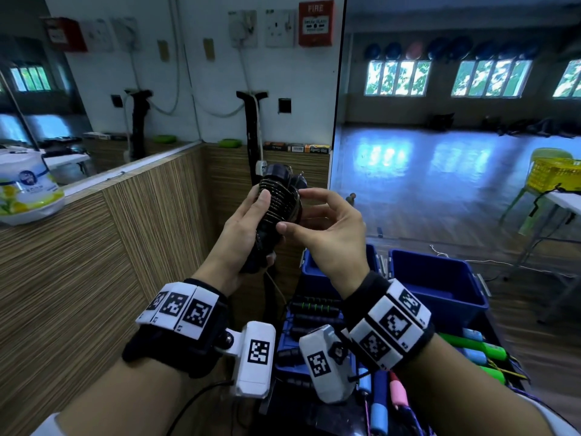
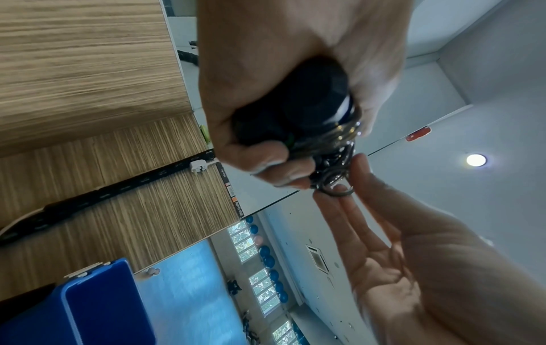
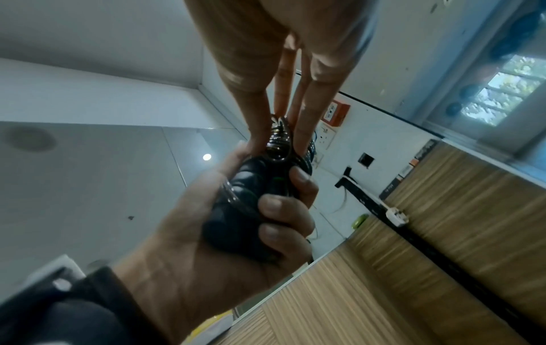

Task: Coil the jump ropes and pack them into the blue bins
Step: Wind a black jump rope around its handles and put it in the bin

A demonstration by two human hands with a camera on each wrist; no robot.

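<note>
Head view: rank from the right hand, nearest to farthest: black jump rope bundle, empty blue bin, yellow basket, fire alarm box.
1. black jump rope bundle: touching the right hand, gripped by the left hand.
2. empty blue bin: below, to its right.
3. yellow basket: far right, on a chair.
4. fire alarm box: high on the wall; close to the basket's rank, less certain.

The black handles (image 1: 267,234) are being largely hidden by the left grip (image 1: 243,228); the near blue bin (image 1: 309,269) is being partly covered by the right forearm.
</note>
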